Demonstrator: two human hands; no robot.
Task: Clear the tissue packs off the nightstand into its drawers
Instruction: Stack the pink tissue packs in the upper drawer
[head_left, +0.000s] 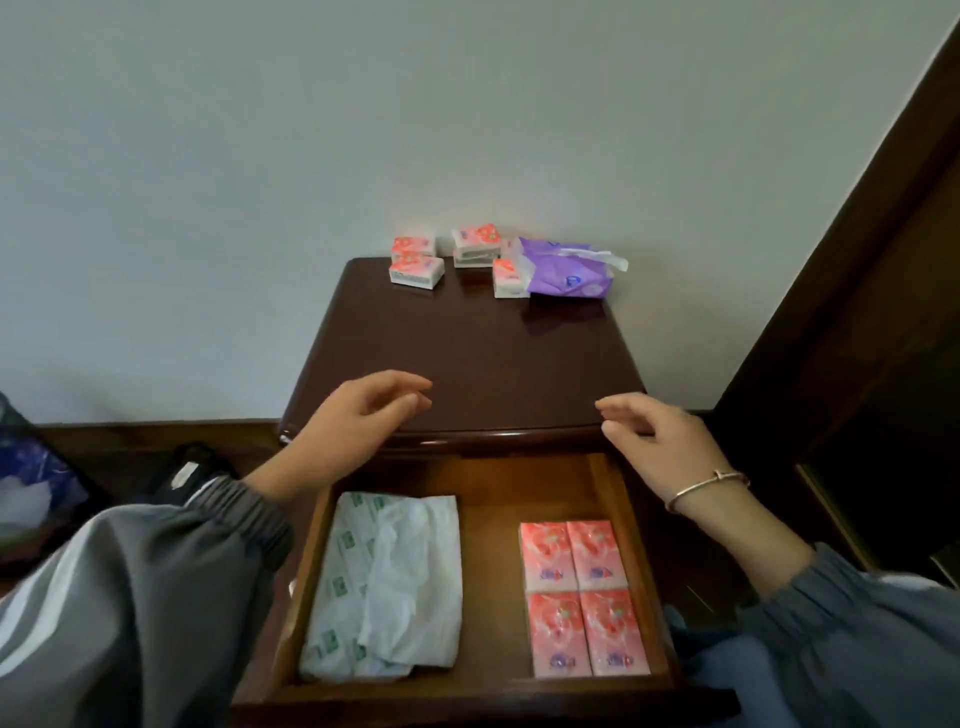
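Both hands are empty. The left hand (358, 415) and the right hand (660, 441) hover over the front edge of the nightstand (467, 353). Their fingers are loosely curled and apart, gripping nothing, and a bare stretch of dark top lies between them.

The things to clear lie well beyond the fingertips, along the far edge. A pair of pink pocket tissue packs (415, 262) sits ahead of the left hand. A small pink stack (475, 247) and a single pink pack (509, 280) sit ahead of the gap between the hands. A purple soft tissue pack (563, 273) lies ahead of the right hand, touching that single pack, with a loose tissue (602, 258) poking from its opening.

Below the wrists the top drawer (488, 571) is open. A white-and-green tissue pack (384, 587) lies under the left forearm, four pink packs (582, 597) form a neat block under the right wrist, and bare wood shows between them.

The step in hand looks like a reach to the far row. It should go best if each hand takes what lies straight ahead of it, so the arms do not cross. Pinch the small packs across their short sides, because the glossy wrap probably slides. Grasp the purple pack by its body, since the loose tissue would likely pull out. Lay everything flat on the bare middle strip so the drawer can shut.
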